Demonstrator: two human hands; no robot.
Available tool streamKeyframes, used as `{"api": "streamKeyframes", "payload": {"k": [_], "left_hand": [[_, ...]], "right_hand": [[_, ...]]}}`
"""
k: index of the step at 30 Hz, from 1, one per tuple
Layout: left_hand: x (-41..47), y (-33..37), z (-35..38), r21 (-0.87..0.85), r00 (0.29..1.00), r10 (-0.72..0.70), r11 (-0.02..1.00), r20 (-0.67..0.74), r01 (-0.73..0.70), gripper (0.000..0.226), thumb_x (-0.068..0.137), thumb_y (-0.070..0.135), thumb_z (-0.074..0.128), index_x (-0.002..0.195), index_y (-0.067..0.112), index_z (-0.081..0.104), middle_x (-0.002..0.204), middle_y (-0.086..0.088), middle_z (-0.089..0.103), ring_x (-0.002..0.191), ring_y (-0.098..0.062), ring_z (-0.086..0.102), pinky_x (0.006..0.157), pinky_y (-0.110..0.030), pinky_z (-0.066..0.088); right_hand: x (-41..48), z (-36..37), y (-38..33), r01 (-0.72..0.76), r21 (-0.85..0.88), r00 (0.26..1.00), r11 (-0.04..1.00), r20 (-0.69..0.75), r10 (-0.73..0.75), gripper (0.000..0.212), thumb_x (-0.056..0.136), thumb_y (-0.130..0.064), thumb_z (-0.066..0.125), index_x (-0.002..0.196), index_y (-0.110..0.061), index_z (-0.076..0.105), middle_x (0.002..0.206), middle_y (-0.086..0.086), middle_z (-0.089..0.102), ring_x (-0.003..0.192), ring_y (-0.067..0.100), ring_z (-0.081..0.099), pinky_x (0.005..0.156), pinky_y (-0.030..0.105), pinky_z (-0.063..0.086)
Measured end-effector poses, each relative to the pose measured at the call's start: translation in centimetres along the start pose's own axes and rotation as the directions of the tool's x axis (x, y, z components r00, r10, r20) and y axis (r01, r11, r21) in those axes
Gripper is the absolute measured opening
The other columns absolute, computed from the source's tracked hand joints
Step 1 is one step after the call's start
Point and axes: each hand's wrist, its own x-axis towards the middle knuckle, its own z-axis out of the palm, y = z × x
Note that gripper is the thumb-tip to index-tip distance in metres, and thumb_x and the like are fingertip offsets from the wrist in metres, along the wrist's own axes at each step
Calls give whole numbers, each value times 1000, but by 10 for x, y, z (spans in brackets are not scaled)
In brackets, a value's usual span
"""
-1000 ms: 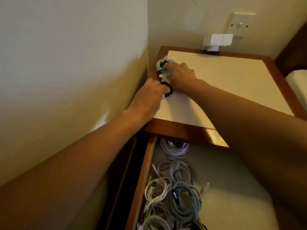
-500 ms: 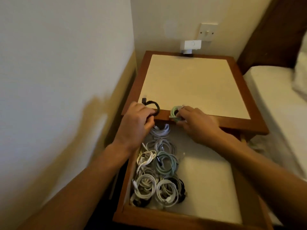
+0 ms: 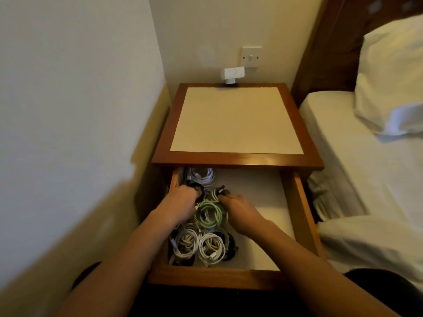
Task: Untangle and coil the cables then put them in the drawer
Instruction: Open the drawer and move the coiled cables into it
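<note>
Down in the open drawer (image 3: 299, 209), along its left side, we find the coiled cables packed close together on a pale lining. Our left hand (image 3: 180, 204) reaches in toward the far left corner, its grip clamped round a black coil (image 3: 198, 188) whose loop shows past the knuckles. Our right hand (image 3: 240, 211) sits just beside it, its grip closed on a small mint-green coil (image 3: 217, 193) with a dark plug poking up from it. Between the two hands lies a larger mint-green coil (image 3: 209, 213), neatly wound in several turns. Farther back, half under the tabletop (image 3: 235, 120), rests a far white coil (image 3: 201, 176). Nearer to us sit the near white coils (image 3: 186, 244), two side by side and touching, with a dark coil (image 3: 231, 245) at their right. Beyond the tabletop, a white adapter (image 3: 233, 75) bears a round mark too small for us to read, just below a wall switch (image 3: 251, 57). A bed (image 3: 366, 179) with a pillow (image 3: 389, 76) stands at the right.
</note>
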Motion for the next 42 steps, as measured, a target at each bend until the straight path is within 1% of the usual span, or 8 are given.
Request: {"api": "streamKeyframes", "payload": {"k": [5,9,12,17,20,23,31,42], "left_hand": [[-37,0,-8,-298,985,-17,954,-169,-35,33,101,19,56,133,17,64,128,0,61,119,-18,59,101,-35,49],[-93,20,-11,-453,967,-40,888,-250,-80,30,102,30,60,130,25,66,128,10,63,118,-7,58,98,-25,46],[-133,41,-7,-528,972,-25,843,-233,-104,29,101,40,59,128,31,67,126,16,63,117,1,55,100,-20,42],[-167,68,28,-482,994,63,870,-87,-97,55,90,65,61,138,40,53,135,21,54,124,0,47,111,-32,39],[-170,73,39,-335,984,85,932,-158,-135,59,88,50,70,142,39,49,138,19,54,130,-5,47,112,-37,38],[-172,73,42,-346,967,88,923,-241,-170,52,91,30,68,141,35,53,135,17,58,128,-6,50,107,-36,39],[-157,69,41,-397,921,13,900,-390,-181,48,89,22,70,137,26,64,133,9,65,125,-12,55,99,-28,30],[-95,66,44,-471,874,-144,876,-463,-105,51,89,20,74,138,29,62,132,11,63,128,-12,51,114,-40,35]], "right_hand": [[-33,-16,9,-39,172,997,984,-65,51,49,103,-15,53,152,-20,47,147,5,55,127,25,57,104,33,45],[-89,-27,10,-26,254,997,967,-57,42,41,105,-34,56,145,-29,55,144,-5,56,120,13,60,102,28,46],[-132,-27,3,23,283,999,959,19,-29,42,103,-44,57,143,-34,54,142,-9,56,118,9,59,102,26,46],[-177,7,1,6,125,995,992,97,-19,63,93,-62,59,150,-40,41,141,-13,52,129,13,49,111,38,38],[-185,21,1,16,33,1000,999,-9,-16,53,98,-44,57,148,-40,40,139,-13,53,129,16,47,110,38,33],[-187,23,-2,38,2,998,999,-53,-38,49,99,-36,55,146,-39,42,139,-13,53,126,17,48,104,39,33],[-170,12,3,51,-46,987,998,-148,-57,54,101,-41,53,153,-39,37,151,-12,48,134,15,46,112,41,31],[-118,19,16,-32,65,926,997,-373,54,50,97,-28,65,146,-31,53,145,-7,57,137,19,49,121,46,28]]}}
